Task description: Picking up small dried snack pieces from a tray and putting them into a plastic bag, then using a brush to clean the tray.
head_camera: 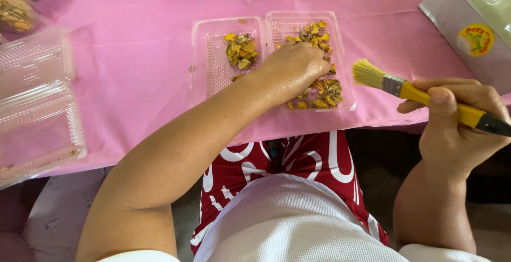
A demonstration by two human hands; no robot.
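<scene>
On one pink table (133, 70), left hand (295, 70) rests loosely among dried petals (319, 89); right hand (458, 118)'s grip clasps one brush (420, 94).

Clear glossy ribbed plastic clamshell tray (213, 70), dry crinkled matt petal pieces (240, 50), smooth pink plastic-looking table cover (133, 59), paintbrush (426, 96) with glossy yellow handle, shiny metal ferrule, pale bristles, white ribbed-knit cloth shirt (287, 224)

Left hand (293, 70) knuckles-up, fingers curled downward; right hand (452, 123) fisted, thumb uppermost.
</scene>
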